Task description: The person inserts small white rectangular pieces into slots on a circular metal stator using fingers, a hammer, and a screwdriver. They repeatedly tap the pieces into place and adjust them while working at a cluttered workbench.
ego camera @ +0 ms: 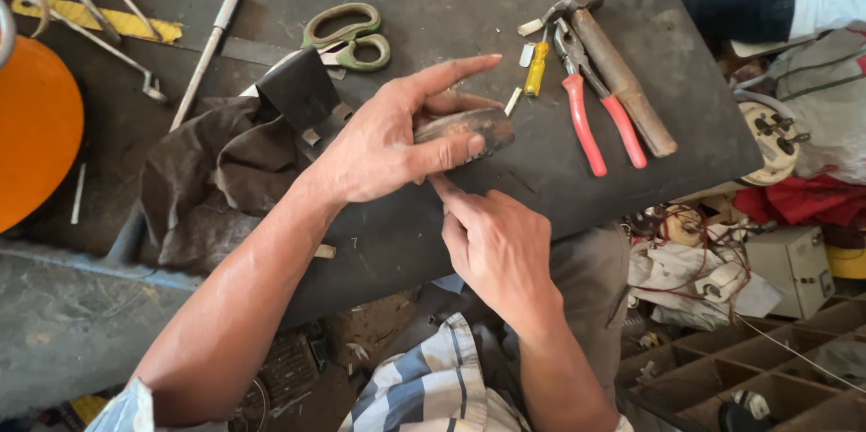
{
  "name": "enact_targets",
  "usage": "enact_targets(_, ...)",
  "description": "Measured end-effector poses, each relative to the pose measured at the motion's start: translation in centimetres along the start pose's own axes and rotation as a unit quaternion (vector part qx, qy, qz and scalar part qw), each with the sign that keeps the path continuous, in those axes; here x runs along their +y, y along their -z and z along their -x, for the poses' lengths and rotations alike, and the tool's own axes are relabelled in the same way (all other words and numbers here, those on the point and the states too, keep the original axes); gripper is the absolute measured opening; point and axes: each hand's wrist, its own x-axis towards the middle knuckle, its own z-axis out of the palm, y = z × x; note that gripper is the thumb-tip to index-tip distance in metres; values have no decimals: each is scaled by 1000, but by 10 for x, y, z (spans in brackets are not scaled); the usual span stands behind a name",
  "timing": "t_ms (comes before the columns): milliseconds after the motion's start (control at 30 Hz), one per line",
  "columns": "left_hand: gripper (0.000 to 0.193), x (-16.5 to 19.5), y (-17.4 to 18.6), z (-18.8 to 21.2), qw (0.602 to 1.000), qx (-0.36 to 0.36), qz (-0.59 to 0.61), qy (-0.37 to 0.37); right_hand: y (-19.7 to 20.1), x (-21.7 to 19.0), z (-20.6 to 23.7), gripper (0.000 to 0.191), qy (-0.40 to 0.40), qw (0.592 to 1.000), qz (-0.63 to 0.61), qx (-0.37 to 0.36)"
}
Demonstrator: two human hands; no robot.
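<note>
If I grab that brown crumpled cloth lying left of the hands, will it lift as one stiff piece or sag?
The brown crumpled cloth looks floppy: it lies in soft folds and drapes over the dark workbench, so it would probably sag. It seems light for its size. A dark angular metal piece rests at its upper edge and might slide if the cloth is pulled.

Left hand is reaching in from lower left, forearm bare, thumb and fingers pinching closed, index finger pointing straight out. Right hand is sitting just below it, knuckles up, index fingertip pressing upward toward left thumb.
</note>
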Motion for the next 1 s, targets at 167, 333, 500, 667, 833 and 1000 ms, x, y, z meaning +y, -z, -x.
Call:
enact_targets(167, 75, 4, 1, -1, 998, 20, 11, 57, 3, -1, -2, 32, -9, 1000, -6, 19)
enact_targets(333, 74, 4, 1, -2, 1000, -7, -3, -3, 4, -1, -1, 37, -19, 999, -29, 9)
enact_targets(500, 73, 2, 3, -1, 998, 21, 14, 56, 0, -1, 0, 30, -28, 997, -65, 39)
enact_targets(667, 73, 2, 3, -1, 1000, -3, 21, -7, -3, -2, -2, 34, -23, 995, -97, 16)
enact_targets(833, 74, 4, 5, 0, 998, 25, 11, 61, -1, -1, 1, 35, -29, 997, -68, 6)
enact_targets(1000, 73, 1, 6, -2, 1000, -6, 14, 11, 2, -4, 1, 36, -27, 995, -94, 15)
